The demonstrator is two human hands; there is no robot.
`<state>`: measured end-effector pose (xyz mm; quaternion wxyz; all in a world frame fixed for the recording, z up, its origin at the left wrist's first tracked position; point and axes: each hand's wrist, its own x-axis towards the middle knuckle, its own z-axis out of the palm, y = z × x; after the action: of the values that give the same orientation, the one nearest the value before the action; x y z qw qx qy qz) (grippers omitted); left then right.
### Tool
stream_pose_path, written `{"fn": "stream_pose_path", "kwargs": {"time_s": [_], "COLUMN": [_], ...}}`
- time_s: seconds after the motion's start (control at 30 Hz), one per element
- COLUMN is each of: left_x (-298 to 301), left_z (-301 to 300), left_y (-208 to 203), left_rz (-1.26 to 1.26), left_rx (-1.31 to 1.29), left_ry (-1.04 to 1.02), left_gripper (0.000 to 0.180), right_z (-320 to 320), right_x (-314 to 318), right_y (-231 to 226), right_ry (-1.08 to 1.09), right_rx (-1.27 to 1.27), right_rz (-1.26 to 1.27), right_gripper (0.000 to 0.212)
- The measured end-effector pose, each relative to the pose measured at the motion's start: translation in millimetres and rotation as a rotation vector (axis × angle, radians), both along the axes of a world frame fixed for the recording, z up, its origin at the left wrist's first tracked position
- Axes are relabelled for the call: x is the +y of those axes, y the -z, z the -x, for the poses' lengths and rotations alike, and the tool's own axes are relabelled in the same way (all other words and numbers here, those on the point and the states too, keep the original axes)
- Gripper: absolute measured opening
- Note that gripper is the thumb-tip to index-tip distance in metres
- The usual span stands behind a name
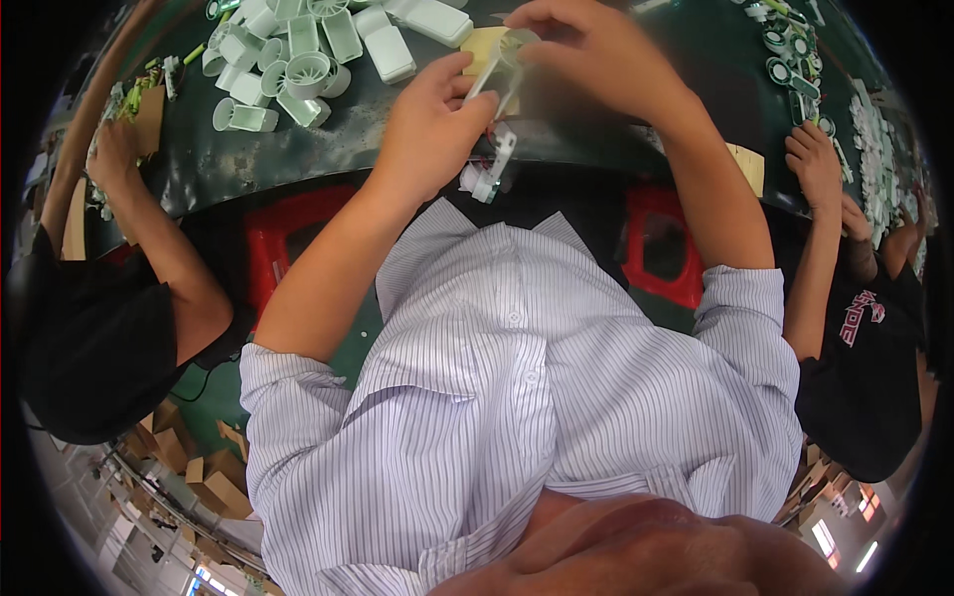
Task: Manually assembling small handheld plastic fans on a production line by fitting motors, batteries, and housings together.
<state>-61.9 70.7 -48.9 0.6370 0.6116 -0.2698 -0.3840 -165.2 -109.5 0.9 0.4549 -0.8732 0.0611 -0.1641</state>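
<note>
Above the table's near edge, a pale green plastic housing (489, 72) with a round end is between my two hands. My left hand (429, 119) grips its near side with thumb and fingers closed. From the right, my right hand (586, 52) pinches the round end. Below my left fingers hangs a white mechanism (490, 169) with thin wires, over the table edge; how it joins the housing is hard to make out. Behind the housing lies a yellow pad or block (481, 48), partly covered.
A heap of pale green housings (308, 74) lies on the dark green table (328, 149) at left. Small green-and-white assemblies (795, 65) lie at right. Co-workers' arms (149, 214) (817, 189) reach in on both sides. Red stools (664, 248) and cardboard boxes (217, 482) stand lower down.
</note>
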Motion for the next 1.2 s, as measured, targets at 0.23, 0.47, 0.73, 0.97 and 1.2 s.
{"fn": "stream_pose_path", "kwargs": {"time_s": [0.23, 0.47, 0.73, 0.97, 1.2], "left_x": [4, 4, -11, -6, 7], "left_z": [8, 19, 14, -7, 17], "left_y": [-7, -8, -20, -51, -89], "left_rz": [-0.084, -0.042, 0.128, 0.276, 0.288], "left_rx": [0.014, -0.132, 0.094, 0.543, 0.524], "left_ry": [0.045, -0.030, -0.195, -0.006, 0.244], "left_gripper": [0.039, 0.036, 0.032, 0.043, 0.056], "right_z": [8, 4, -5, 76, 71], "right_x": [16, 13, 31, 55, 69], "right_y": [2, 13, 11, 36, 43], "right_ry": [0.091, 0.060, 0.323, -0.428, -0.450], "right_rx": [-0.128, -0.272, -0.738, 0.264, 0.214], "right_rz": [-0.005, 0.087, -0.281, -1.423, -2.289], "right_gripper": [0.019, 0.018, 0.022, 0.058, 0.059]}}
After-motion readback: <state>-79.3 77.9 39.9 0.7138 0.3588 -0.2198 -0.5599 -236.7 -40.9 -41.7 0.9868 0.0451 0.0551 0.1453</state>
